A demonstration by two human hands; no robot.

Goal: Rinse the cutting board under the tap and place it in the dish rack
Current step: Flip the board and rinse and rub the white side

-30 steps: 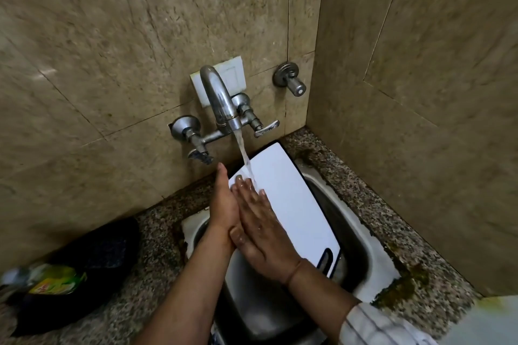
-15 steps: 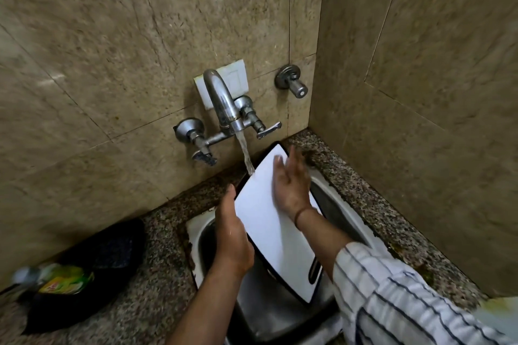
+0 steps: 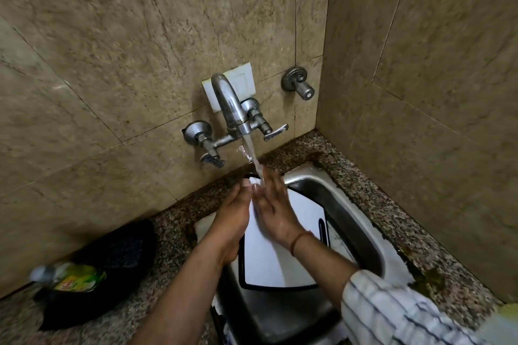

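Note:
A white cutting board [image 3: 283,255] with a black rim and a slot handle stands tilted in the steel sink [image 3: 353,221], its top corner under the running tap [image 3: 234,109]. My left hand [image 3: 234,221] grips the board's left edge. My right hand [image 3: 273,204] lies flat on the board's white face near the top, fingers spread, and the water stream falls onto its fingertips. No dish rack is in view.
Speckled granite counter [image 3: 372,185] surrounds the sink in a tiled corner. A dark bag [image 3: 112,269] and a green-labelled bottle [image 3: 70,277] lie at the left. A round wall valve [image 3: 298,84] sticks out right of the tap.
The board has swung from leaning right to standing more upright. My right hand slid from the board's upper right back to the top left under the stream; my left hand moved up its left edge.

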